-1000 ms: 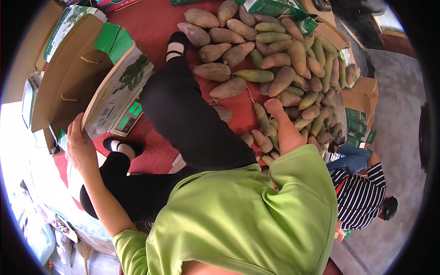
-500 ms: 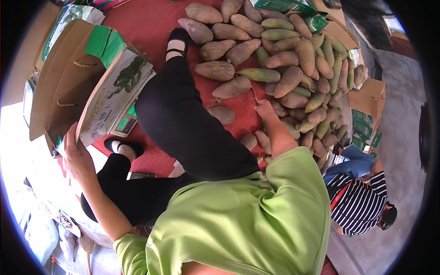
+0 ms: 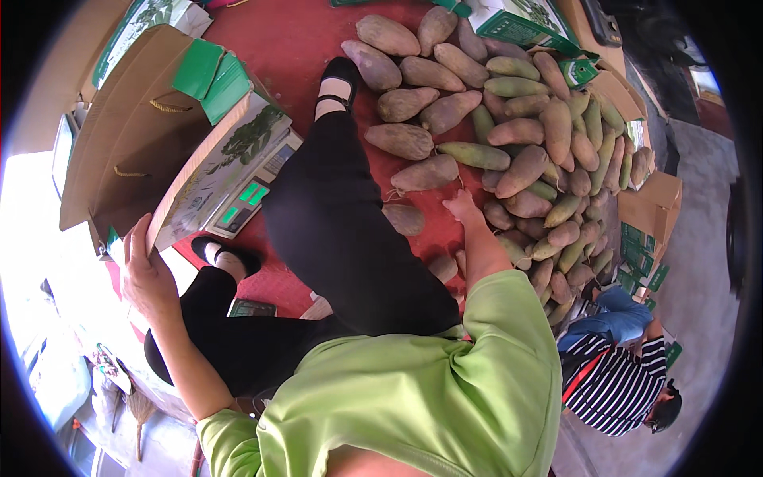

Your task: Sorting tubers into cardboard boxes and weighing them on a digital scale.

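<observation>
My left hand [image 3: 149, 274] grips the near edge of an open cardboard box [image 3: 127, 103] with green flaps and yellow cord handles. The box stands on a digital scale [image 3: 253, 191] with a green-lit display; its bottom is hidden. My right hand [image 3: 465, 211] reaches to the edge of a heap of large radishes [image 3: 520, 171], brownish-red to green. Its fingers pinch at the thin root tail of a radish [image 3: 425, 173] lying on the red floor covering. Another radish [image 3: 404, 219] lies just nearer, partly behind my knee.
Green-and-white boxes [image 3: 520, 24] stand beyond the heap. At the right, a person in a striped shirt [image 3: 612, 381] bends beside an open brown carton [image 3: 652, 203]. My black-trousered legs [image 3: 334, 230] stretch between scale and heap. A broom [image 3: 140, 409] is at lower left.
The whole view has shifted, with things appearing lower and farther right. My right hand has come slightly left, closer to the radish. My left hand stays on the box edge.
</observation>
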A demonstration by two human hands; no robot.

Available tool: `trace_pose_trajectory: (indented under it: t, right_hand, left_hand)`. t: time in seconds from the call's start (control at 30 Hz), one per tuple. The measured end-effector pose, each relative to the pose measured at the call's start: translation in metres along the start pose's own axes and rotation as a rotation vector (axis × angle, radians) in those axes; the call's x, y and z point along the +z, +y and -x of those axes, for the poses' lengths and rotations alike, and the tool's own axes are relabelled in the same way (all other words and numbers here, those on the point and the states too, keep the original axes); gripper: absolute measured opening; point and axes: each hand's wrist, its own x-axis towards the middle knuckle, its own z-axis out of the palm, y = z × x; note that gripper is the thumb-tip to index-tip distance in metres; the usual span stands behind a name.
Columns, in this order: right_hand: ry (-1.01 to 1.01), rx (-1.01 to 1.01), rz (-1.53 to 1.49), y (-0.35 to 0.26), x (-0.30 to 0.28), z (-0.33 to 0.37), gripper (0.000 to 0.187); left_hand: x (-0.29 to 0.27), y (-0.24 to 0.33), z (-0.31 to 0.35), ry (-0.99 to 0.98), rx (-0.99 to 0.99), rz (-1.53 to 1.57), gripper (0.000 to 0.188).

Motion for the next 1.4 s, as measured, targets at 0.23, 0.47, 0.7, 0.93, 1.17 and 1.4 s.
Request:
trace_pose_trajectory:
  t: [0.23,0.47,0.7,0.93,1.17,1.4]
  right_hand:
    - [0.033,0.229,-0.658,-0.047,-0.023,0.041,0.015]
    - [0.297,0.116,-0.746,-0.018,-0.04,0.072,0.014]
    - [0.306,0.106,-0.975,-0.059,-0.089,0.095,0.017]
    - [0.299,-0.006,-1.048,-0.102,-0.161,0.112,0.016]
    - [0.394,-0.396,-1.059,-0.239,-0.236,0.152,0.016]
    - [0.404,-0.989,-1.048,-0.404,-0.333,0.225,0.014]
  left_hand:
    - [-0.015,-0.008,0.008,0.006,-0.026,-0.02,0.04]
    - [-0.013,-0.001,0.001,-0.01,0.028,0.035,0.037]
    - [-0.018,-0.005,0.005,-0.059,0.021,0.002,0.033]
    - [-0.016,-0.008,0.005,-0.041,0.062,0.023,0.031]
    - [-0.016,-0.01,0.004,-0.021,0.091,0.034,0.028]
    - [-0.014,-0.014,0.005,-0.005,0.109,0.01,0.027]
